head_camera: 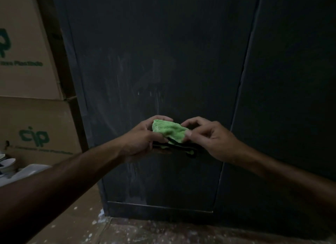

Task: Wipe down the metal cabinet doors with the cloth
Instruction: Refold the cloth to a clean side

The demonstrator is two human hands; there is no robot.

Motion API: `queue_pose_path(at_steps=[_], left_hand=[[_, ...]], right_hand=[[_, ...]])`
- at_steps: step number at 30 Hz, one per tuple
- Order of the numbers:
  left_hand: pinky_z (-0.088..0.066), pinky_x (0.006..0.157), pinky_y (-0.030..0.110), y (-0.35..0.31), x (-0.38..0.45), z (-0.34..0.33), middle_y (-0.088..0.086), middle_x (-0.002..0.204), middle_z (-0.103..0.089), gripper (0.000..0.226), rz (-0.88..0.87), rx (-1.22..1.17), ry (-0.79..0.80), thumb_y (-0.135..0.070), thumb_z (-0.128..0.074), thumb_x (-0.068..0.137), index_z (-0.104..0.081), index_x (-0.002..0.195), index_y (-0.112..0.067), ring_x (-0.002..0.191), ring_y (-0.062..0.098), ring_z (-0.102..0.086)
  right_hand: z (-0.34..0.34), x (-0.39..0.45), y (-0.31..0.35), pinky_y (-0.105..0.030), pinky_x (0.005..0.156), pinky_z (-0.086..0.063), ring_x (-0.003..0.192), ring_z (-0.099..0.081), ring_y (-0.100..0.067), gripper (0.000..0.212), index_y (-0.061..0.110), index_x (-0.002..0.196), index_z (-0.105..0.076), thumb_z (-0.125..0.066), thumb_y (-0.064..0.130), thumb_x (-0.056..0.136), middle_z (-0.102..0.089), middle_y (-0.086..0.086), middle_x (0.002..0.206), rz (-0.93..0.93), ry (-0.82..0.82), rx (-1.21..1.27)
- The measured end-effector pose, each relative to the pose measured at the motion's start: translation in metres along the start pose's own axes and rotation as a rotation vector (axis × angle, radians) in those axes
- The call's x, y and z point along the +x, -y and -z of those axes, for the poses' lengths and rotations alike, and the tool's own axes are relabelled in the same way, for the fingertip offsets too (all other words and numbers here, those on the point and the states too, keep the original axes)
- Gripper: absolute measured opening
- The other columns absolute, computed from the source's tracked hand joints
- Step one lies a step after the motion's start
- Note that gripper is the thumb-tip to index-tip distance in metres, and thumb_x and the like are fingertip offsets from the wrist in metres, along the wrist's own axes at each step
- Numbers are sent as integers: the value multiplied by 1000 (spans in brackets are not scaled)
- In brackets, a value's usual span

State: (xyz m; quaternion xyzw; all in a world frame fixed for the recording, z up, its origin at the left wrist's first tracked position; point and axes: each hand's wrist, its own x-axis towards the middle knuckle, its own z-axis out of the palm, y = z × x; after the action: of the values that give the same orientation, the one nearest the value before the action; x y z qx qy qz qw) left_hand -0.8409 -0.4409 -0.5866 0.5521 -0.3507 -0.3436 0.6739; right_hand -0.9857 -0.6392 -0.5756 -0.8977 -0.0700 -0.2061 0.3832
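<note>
A dark metal cabinet fills the view, with a left door (154,65) showing pale wipe streaks and a right door (291,80) beyond a vertical seam. A green fluffy cloth (169,132) with a dark edge is held folded in front of the left door, a little above its bottom. My left hand (143,138) grips the cloth's left side. My right hand (209,136) pinches its right corner between thumb and fingers. The cloth's lower folds hang dark beneath both hands.
Two stacked cardboard boxes with green print (34,134) stand against the cabinet's left side. White bowls and a tray (11,167) sit at the far left. The floor (145,231) below is speckled with pale spots.
</note>
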Motion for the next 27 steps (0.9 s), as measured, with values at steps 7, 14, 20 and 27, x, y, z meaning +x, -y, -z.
queue_pose_path(at_steps=[7, 14, 20, 27], left_hand=[[-66, 74, 34, -15, -1, 4, 11, 121, -69, 51, -65, 154, 116, 24, -52, 92, -64, 119, -18, 105, 27, -69], [-61, 86, 30, -40, 0, 11, 10, 117, -75, 45, -151, 296, 151, -8, -83, 82, -69, 125, -11, 106, 22, -73], [-61, 84, 28, -59, 6, 4, 3, 113, -77, 40, -472, 439, -4, -17, -85, 83, -69, 119, -14, 103, 17, -75], [-39, 108, 27, -46, 5, 51, 2, 135, -54, 45, -956, 1317, -764, -41, -65, 97, -57, 136, -19, 126, 13, -49]], right_hand=[[0, 10, 0, -35, 91, -58, 108, -65, -6, 59, 37, 132, -52, -82, 47, 82, -67, 13, 120, -121, 45, -59], [4, 27, 18, -24, 54, -49, 68, -59, -5, 40, 31, 91, -50, -85, 39, 74, -62, 7, 81, 111, -114, -233], [11, 48, 45, -35, 67, -62, 85, -70, -10, 35, 28, 112, -57, -79, 39, 87, -69, 6, 97, 137, -133, -60], [28, 82, 61, -46, 78, -51, 97, -53, -25, 41, 14, 122, -64, -69, 15, 82, -57, -4, 109, 482, -966, -610]])
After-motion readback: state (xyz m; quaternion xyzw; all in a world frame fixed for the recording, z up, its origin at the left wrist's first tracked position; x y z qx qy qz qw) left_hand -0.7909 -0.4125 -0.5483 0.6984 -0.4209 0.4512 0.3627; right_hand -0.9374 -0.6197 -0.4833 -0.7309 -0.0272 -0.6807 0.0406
